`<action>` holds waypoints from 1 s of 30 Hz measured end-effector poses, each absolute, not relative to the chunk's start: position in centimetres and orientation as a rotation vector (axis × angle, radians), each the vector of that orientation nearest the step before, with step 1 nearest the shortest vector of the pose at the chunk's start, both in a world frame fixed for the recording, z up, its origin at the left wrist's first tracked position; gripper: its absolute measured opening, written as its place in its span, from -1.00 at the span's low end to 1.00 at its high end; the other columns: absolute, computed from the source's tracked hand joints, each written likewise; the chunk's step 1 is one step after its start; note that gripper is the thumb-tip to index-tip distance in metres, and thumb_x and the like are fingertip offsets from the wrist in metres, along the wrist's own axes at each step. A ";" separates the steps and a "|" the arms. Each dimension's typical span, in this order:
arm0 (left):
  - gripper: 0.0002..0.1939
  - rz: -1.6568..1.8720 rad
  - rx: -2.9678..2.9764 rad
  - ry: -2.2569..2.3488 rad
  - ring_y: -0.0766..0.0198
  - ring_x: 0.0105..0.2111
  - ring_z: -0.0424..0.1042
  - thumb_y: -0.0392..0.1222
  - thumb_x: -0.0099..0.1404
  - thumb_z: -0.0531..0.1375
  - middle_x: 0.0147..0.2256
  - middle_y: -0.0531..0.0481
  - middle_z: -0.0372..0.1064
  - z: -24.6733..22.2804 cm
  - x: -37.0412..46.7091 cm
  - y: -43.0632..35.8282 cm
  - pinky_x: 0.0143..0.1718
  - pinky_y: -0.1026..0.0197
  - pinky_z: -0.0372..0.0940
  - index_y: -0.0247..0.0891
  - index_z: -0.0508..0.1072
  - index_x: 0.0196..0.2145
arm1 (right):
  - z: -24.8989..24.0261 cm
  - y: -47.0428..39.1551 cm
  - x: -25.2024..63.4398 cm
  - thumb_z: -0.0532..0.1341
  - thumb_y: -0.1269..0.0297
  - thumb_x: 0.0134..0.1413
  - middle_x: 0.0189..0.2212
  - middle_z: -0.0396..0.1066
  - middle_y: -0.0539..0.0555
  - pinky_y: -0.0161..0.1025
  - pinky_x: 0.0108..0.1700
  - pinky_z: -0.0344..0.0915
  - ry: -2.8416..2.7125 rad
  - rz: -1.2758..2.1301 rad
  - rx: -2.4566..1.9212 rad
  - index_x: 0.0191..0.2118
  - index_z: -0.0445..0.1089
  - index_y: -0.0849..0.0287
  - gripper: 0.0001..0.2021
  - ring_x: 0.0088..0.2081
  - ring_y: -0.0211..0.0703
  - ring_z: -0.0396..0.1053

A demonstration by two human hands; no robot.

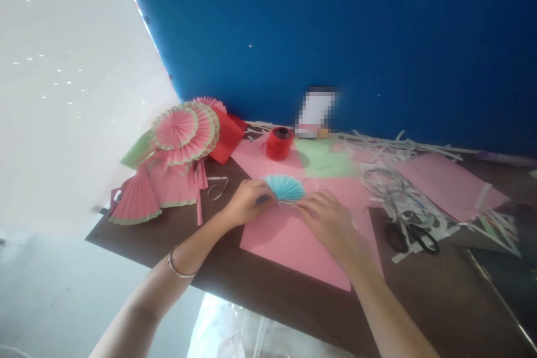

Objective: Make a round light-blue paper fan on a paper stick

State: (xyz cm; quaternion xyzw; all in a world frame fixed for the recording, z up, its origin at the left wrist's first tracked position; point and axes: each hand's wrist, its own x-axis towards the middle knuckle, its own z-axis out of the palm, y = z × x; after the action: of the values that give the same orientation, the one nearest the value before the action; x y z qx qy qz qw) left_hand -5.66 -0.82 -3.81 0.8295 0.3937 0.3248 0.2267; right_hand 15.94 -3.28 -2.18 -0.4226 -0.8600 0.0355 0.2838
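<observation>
A small light-blue pleated paper fan (286, 187) is spread between my two hands, above pink paper sheets (289, 240) on the dark table. My left hand (250, 201) pinches the fan's left end. On the other side, the fingers of my right hand (329, 221) close on its lower right end. The fan's folded base runs between my fingertips, partly covered by them. Just behind it stands a spool of red thread (279, 144). A pale green sheet (325, 158) lies beside the spool.
Pink-and-green pleated rosettes (184, 131) and fans (136, 201) pile up at the left. On the right lie white paper strips (388, 179), black-handled scissors (423, 239) and a pink sheet (453, 184). A blue wall (335, 28) rises behind the table.
</observation>
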 end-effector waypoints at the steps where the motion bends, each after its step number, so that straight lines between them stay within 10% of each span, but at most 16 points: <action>1: -0.89 0.879 2.289 1.097 0.32 -0.36 0.39 -0.25 0.21 0.13 -0.36 0.00 0.42 -3.7 -5.7 -0.9 -0.26 0.25 0.21 -0.23 0.47 -0.38 | -2.2 -3.3 15.9 0.07 0.44 0.13 -0.38 0.49 0.06 -0.15 -0.19 0.29 -2.302 0.092 -1.131 -0.35 0.47 0.17 -0.78 -0.28 -0.12 0.32; 30: -0.91 0.791 2.355 1.226 0.28 -0.30 0.38 -0.23 0.23 0.13 -0.33 0.03 0.41 -3.7 -5.4 -1.3 -0.19 0.18 0.12 -0.20 0.45 -0.38 | -3.2 -4.6 15.0 0.03 0.22 0.20 -0.29 0.32 0.05 -0.28 -0.40 0.23 -2.196 -0.122 -1.451 -0.32 0.43 0.07 -0.76 -0.37 -0.25 0.34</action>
State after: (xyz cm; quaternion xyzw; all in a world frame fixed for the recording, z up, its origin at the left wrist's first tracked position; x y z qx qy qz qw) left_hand -5.41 -1.27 -3.70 0.8355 0.4348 0.2807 0.1844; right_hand 15.03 -4.57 -3.21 -0.5330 -0.8068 -0.0449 0.2508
